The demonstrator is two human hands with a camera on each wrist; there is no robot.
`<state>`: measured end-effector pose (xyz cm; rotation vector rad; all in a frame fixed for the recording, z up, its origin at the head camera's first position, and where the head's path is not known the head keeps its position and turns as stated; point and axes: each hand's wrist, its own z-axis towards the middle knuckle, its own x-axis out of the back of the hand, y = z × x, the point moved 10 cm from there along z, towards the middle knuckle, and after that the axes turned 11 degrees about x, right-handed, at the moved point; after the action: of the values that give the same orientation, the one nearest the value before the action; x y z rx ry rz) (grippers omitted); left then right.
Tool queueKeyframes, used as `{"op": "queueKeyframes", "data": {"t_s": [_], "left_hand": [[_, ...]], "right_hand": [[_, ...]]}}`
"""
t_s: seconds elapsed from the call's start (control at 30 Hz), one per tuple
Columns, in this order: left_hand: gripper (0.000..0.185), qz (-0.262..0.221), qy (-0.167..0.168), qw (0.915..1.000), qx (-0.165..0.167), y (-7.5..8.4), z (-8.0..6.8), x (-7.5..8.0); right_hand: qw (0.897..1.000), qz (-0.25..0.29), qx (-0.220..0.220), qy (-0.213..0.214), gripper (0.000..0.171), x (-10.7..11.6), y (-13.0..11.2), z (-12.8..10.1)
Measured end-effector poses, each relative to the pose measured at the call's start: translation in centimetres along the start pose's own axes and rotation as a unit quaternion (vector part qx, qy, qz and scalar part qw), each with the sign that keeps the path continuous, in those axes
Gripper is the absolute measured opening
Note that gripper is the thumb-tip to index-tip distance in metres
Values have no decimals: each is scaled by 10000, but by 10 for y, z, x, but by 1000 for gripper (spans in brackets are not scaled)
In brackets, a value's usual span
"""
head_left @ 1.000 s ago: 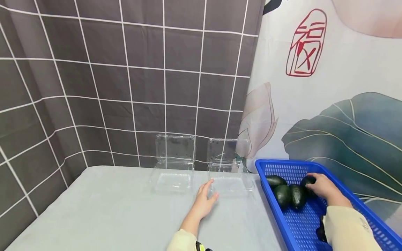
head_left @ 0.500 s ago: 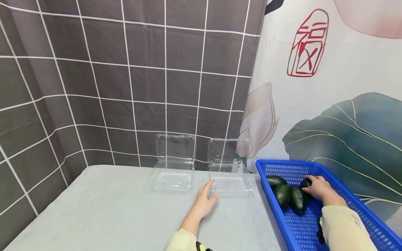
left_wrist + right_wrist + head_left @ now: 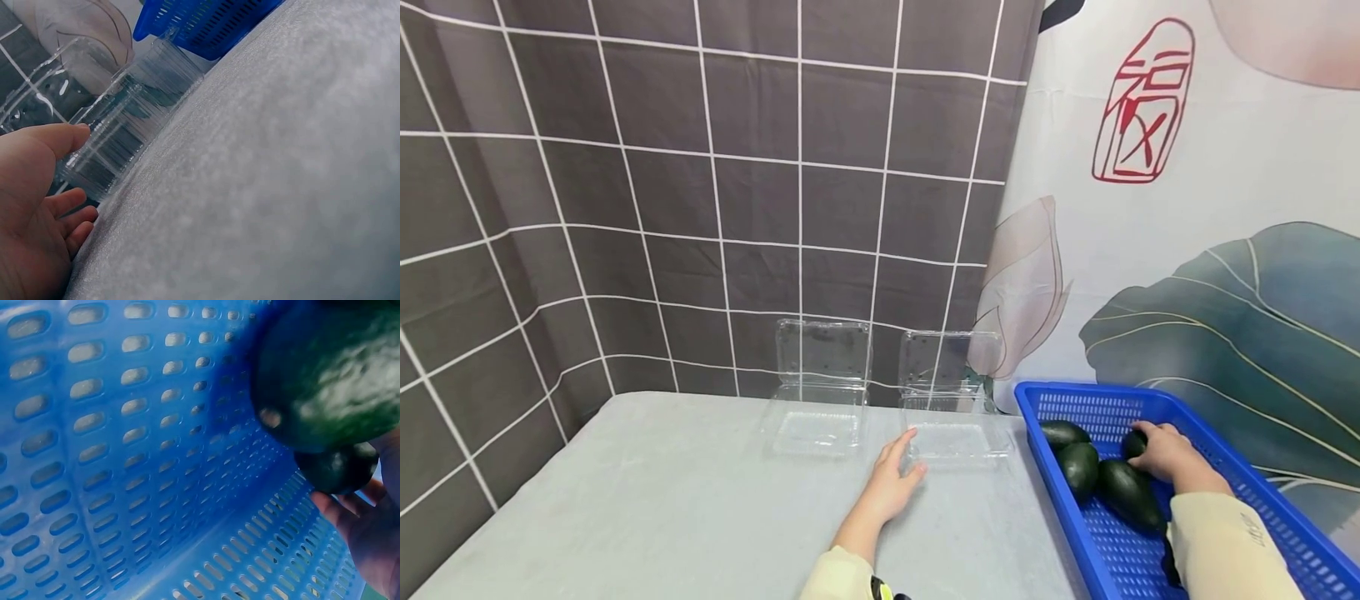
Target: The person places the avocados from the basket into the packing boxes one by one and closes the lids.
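My right hand is inside the blue basket, its fingers curled round a dark green avocado. In the right wrist view the fingertips touch that avocado from below, while a larger avocado looms in front. Beside the hand lie more avocados: one slants toward the sleeve, and two sit against the basket's left side. My left hand is relaxed over the table at the front of a clear hinged container, thumb and fingers spread apart, holding nothing.
A second clear container stands left of the first, its lid also raised against the grey grid curtain. Both sit along the back edge of the pale-covered table. A printed white curtain hangs behind the basket.
The avocado nearest my right hand has rolled from nearly upright to slanting toward the sleeve. My right hand has shifted slightly within the basket. The left hand stays in place.
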<state>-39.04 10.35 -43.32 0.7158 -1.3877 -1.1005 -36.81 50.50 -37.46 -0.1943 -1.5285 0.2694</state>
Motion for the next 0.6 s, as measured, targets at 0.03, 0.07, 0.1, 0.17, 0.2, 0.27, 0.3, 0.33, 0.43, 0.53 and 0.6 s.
{"op": "queueKeyframes", "data": {"t_s": [0.03,0.07,0.1,0.17,0.2,0.27,0.3,0.33,0.43,0.53,0.6], "left_hand": [[54,-9,-7,10000,11,0,0,0],[54,-21,-21,10000,35,0,0,0],[53,-27,-29,10000,48,0,0,0],[51,-47,-39,9999,82,1,1,0],[50,-70,-46,9999,108,1,1,0],[47,-112,-48,9998,158,1,2,0],[45,-127,-36,9998,166,1,3,1],[44,-144,-14,9998,155,1,3,1],[42,-167,100,9997,152,0,4,4],[38,-135,340,9993,64,1,5,9],[34,-141,522,9985,-32,2,5,13]], "right_hand": [[10000,3,6,2,71,0,0,0],[10000,-7,11,5,71,1,0,0],[10000,-25,22,0,71,1,0,-1],[10000,-29,12,-9,73,3,1,-1],[10000,-9,-12,-22,74,3,1,-1],[10000,32,-45,-54,75,4,3,0],[10000,18,-18,-48,75,5,4,0],[10000,22,-5,-40,75,5,3,0],[10000,-1,69,5,74,9,1,2],[9998,-44,164,77,73,14,-5,3],[9995,-90,270,152,71,19,-9,4]]}}
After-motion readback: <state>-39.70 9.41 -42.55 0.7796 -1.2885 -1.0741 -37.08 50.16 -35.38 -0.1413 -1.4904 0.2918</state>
